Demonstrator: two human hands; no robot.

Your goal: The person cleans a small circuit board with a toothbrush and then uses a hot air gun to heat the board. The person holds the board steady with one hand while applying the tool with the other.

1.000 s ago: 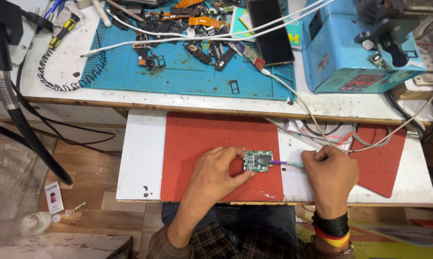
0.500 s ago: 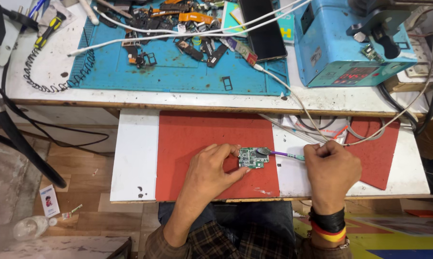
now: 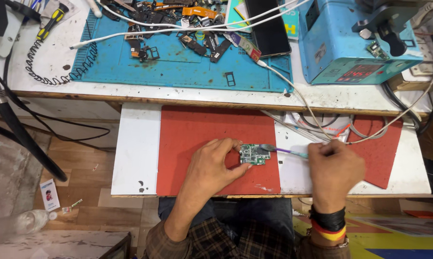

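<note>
1. Head view: your counter (image 3: 135,158) carries a red mat (image 3: 197,134).
2. Your left hand (image 3: 211,165) pinches the small green circuit board (image 3: 254,154) on the mat's right part.
3. Your right hand (image 3: 334,170) is clenched around a thin brush (image 3: 283,150), its tip touching the board.

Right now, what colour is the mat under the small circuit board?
Red, seen best in the head view: the flat mat lies under the small green circuit board.
</note>
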